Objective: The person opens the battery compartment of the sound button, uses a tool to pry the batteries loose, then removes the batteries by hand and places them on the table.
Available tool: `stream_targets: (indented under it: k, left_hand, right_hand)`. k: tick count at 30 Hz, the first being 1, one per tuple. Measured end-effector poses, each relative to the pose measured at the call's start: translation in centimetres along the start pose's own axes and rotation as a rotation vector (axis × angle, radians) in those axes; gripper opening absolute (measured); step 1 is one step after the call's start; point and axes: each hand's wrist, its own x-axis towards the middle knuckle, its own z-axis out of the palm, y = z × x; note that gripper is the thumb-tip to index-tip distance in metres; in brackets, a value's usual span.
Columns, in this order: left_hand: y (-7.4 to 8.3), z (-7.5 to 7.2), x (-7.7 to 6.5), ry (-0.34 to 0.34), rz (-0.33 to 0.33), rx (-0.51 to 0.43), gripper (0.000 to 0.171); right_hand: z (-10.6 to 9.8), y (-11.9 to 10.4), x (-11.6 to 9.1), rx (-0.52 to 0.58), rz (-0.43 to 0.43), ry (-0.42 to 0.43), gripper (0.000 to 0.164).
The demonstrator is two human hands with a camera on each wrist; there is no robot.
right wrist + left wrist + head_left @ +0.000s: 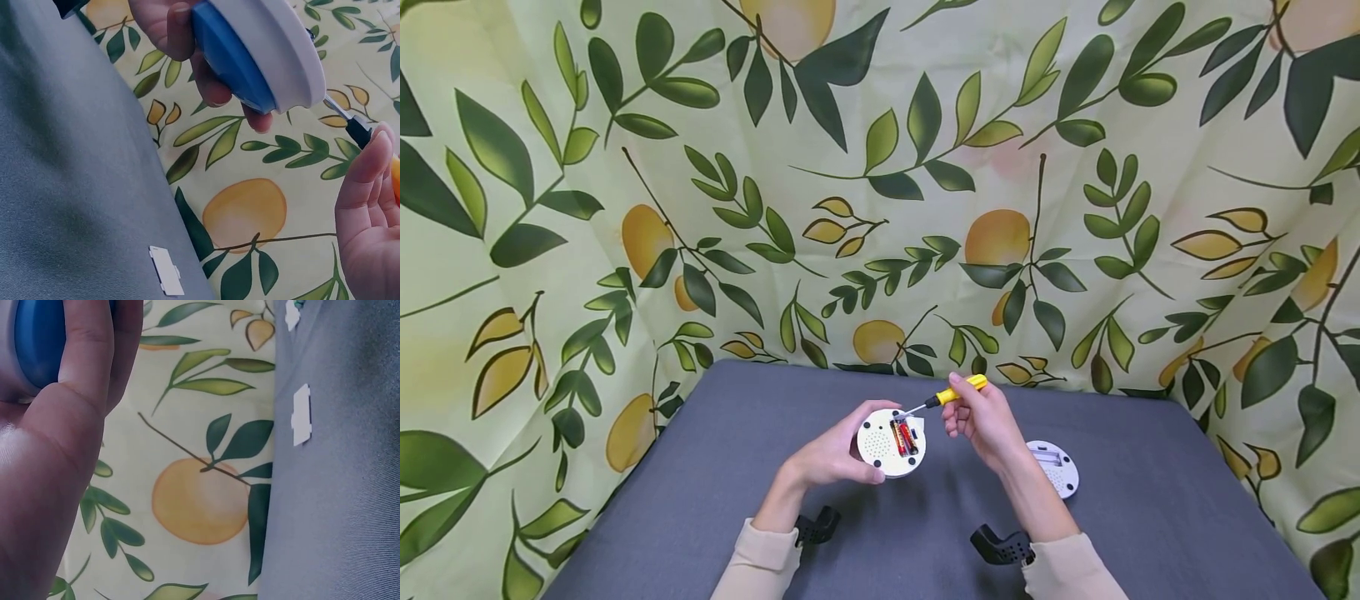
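Note:
In the head view my left hand [829,448] grips a round white device [874,447] by its side, its back facing me. Two red batteries [903,437] lie in the uncovered compartment on that back. The wrist views show the device's blue front [234,59]. My right hand [988,427] holds a screwdriver [961,390] by its yellow handle, thumb and fingers around it. Its metal shaft slants down to the left, with the tip at the top end of the battery compartment.
A second round white device [1058,477] lies back up on the grey table [737,417], right of my right forearm, its compartment showing no batteries. A white battery cover [166,271] lies flat on the table. A leaf-and-fruit patterned cloth [925,225] hangs behind the table and along its sides.

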Motion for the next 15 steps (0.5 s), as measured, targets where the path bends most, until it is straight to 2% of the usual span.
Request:
stream_targets:
  k: [4, 10, 15]
  left_hand:
    - [-0.1, -0.1, -0.1, 0.011, 0.0, 0.01, 0.088]
    - [0.0, -0.2, -0.1, 0.037, -0.019, 0.04, 0.089]
    - [0.0, -0.3, -0.1, 0.049, -0.021, 0.049, 0.087]
  right_hand:
    - [0.0, 0.0, -0.2, 0.018, -0.023, -0.027, 0.024]
    - [-0.6, -0.2, -0.9, 0.047, -0.082, -0.111, 0.015]
    - [-1.5, -0.8, -1.5, -0.061, -0.084, -0.173, 0.008]
